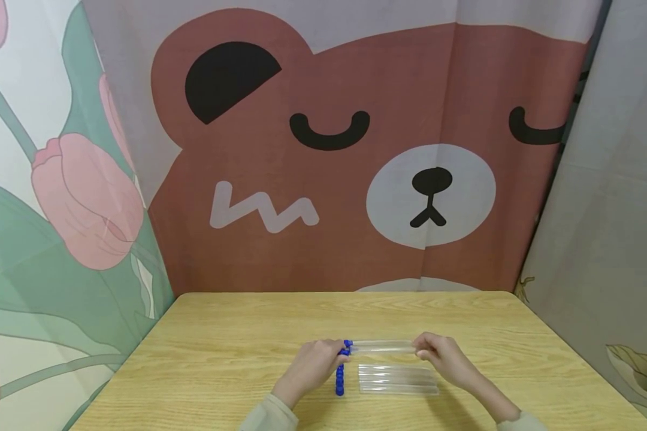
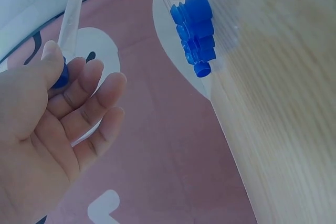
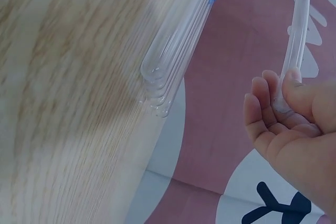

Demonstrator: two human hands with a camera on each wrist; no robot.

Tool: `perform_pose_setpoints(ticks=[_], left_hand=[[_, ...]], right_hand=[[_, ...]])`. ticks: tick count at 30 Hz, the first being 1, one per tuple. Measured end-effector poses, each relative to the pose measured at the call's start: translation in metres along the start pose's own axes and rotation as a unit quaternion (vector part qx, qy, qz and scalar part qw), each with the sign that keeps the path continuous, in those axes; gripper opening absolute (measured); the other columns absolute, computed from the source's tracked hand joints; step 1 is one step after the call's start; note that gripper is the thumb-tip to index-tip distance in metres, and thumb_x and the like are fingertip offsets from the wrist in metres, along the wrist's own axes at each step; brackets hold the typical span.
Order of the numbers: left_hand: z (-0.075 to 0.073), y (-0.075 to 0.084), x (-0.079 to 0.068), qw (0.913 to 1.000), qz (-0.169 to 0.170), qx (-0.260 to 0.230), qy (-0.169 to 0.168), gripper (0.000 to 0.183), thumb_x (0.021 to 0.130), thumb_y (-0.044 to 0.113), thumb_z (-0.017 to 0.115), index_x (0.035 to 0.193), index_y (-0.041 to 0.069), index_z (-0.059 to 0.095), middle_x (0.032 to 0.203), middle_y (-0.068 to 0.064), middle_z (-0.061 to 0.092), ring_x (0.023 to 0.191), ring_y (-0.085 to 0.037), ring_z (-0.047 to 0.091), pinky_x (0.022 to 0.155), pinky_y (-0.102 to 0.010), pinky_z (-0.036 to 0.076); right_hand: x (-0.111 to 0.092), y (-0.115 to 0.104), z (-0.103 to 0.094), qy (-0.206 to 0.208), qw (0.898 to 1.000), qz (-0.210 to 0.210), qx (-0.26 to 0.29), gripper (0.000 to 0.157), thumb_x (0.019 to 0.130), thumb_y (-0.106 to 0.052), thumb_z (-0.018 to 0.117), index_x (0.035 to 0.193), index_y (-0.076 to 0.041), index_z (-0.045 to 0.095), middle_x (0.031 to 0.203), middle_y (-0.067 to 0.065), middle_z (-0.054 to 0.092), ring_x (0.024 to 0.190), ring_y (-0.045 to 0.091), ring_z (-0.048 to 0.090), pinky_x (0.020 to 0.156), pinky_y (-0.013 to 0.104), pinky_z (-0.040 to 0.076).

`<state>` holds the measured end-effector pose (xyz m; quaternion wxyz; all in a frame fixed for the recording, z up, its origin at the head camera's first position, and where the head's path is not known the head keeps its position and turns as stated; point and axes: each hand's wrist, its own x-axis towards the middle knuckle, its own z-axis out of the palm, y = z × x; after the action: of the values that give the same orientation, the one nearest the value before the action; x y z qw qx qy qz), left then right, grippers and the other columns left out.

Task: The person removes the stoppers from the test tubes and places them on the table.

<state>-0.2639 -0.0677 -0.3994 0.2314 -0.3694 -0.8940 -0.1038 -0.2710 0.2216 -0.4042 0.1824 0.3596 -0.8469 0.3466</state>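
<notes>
A clear plastic test tube [image 1: 380,349] is held level between both hands, low over the table. My left hand [image 1: 315,362] pinches a blue cap [image 2: 62,77] between thumb and index finger at the tube's mouth; its other fingers are spread loosely in the left wrist view. Thumb and fingers of my right hand [image 3: 289,108] grip the rounded end of the same tube. Several clear test tubes [image 1: 398,380] lie side by side just in front. Left of them, several blue caps [image 1: 339,380] form a column, partly hidden by the left hand in the head view.
Behind the held tube, another tube with a blue end [image 1: 347,343] lies on the wood-grain table [image 1: 237,323]. A curtain with a bear print [image 1: 345,239] hangs at the table's far edge. Printed cloths hang on the left and right sides.
</notes>
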Motion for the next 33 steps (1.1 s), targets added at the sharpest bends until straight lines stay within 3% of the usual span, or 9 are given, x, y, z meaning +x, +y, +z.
perform_pose_setpoints(ticks=[8, 20, 33], left_hand=[[0.0, 0.0, -0.001, 1.0, 0.0, -0.007, -0.007, 0.024, 0.089, 0.031, 0.051, 0.071, 0.015, 0.051, 0.06, 0.013, 0.034, 0.05, 0.0, 0.031, 0.044, -0.014, 0.027], [0.002, -0.003, -0.004, 0.9999, 0.005, -0.008, -0.006, 0.025, 0.089, 0.029, 0.053, 0.068, 0.015, 0.048, 0.059, 0.013, 0.031, 0.05, -0.001, 0.03, 0.045, -0.015, 0.026], [0.002, -0.002, -0.005, 0.9994, 0.002, -0.03, -0.017, 0.028, 0.091, 0.03, 0.05, 0.067, 0.016, 0.047, 0.058, 0.013, 0.031, 0.049, 0.0, 0.029, 0.045, -0.013, 0.026]], right_hand=[[-0.001, 0.001, -0.003, -0.002, 1.0, 0.002, -0.005, 0.01, 0.077, 0.006, 0.061, 0.086, 0.0, 0.058, 0.073, 0.0, 0.06, 0.062, 0.007, 0.054, 0.051, 0.023, 0.045], [-0.001, 0.01, -0.004, -0.022, 0.998, 0.052, -0.02, 0.006, 0.08, 0.003, 0.06, 0.085, 0.001, 0.058, 0.075, 0.011, 0.06, 0.063, 0.014, 0.055, 0.053, 0.023, 0.046], [-0.001, 0.023, -0.003, -0.05, 0.994, 0.084, -0.055, 0.008, 0.078, 0.002, 0.063, 0.084, 0.002, 0.058, 0.077, 0.008, 0.06, 0.067, 0.012, 0.055, 0.056, 0.025, 0.046]])
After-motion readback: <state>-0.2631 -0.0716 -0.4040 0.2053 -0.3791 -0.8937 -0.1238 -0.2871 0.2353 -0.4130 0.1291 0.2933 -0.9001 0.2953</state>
